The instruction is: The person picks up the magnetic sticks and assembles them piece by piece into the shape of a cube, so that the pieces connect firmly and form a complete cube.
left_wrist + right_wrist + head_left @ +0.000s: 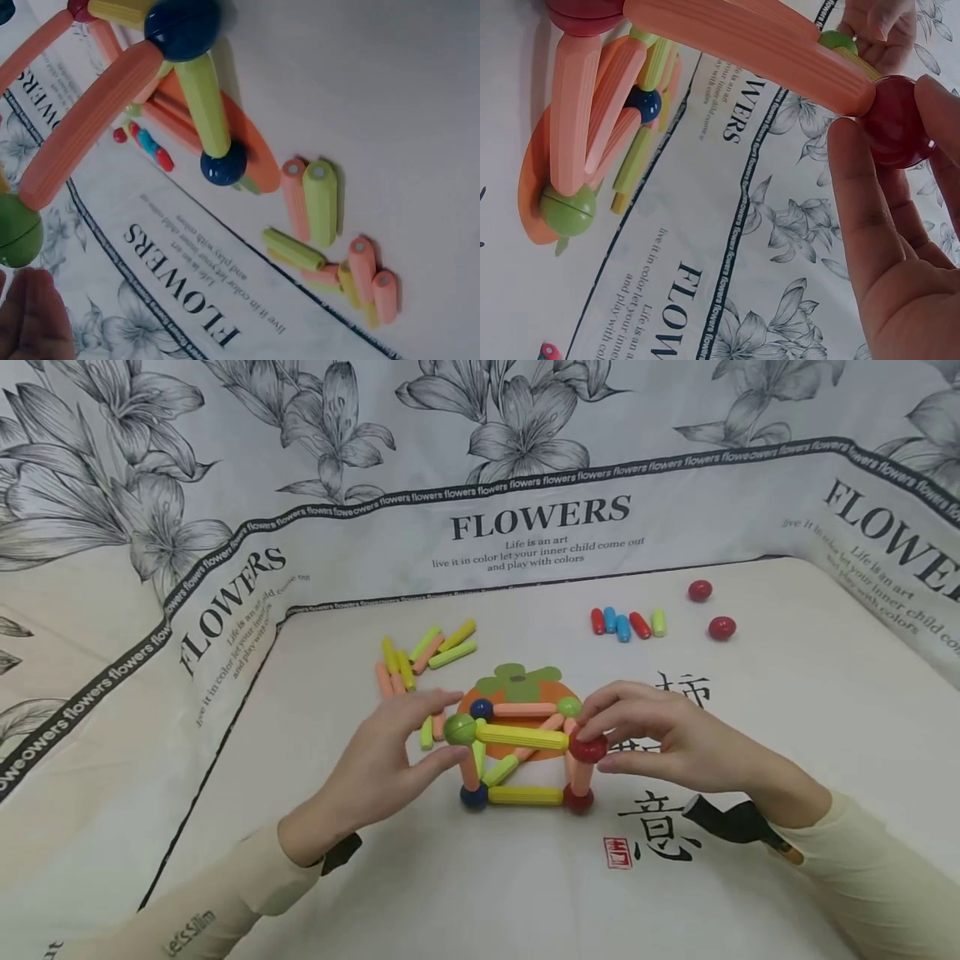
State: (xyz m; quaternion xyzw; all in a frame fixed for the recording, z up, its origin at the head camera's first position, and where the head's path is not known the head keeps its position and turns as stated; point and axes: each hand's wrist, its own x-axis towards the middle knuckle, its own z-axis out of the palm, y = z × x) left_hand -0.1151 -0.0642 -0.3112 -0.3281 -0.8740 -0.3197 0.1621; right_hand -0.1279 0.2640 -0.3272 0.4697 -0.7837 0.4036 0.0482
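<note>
A box-like frame of plastic rods and balls stands in the middle of the head view. Its upper front yellow rod (pixel 522 737) runs between a green ball (pixel 461 729) and a red ball (pixel 588 746). My right hand (pixel 667 735) pinches that red ball (pixel 896 120) between thumb and fingers. The left hand (pixel 386 756) is spread beside the green ball (pixel 19 231), thumb close under it and index finger above, with a gap over the ball. Below are a blue ball (pixel 473 797), a yellow rod (pixel 526 796) and another red ball (pixel 578 798).
Loose yellow, green and salmon rods (pixel 405 667) lie behind the left hand. Short red, blue and green pieces (pixel 623 628) are at the back right, near two red balls (pixel 722 627). A flower-printed cloth (pixel 540 531) rises behind the table.
</note>
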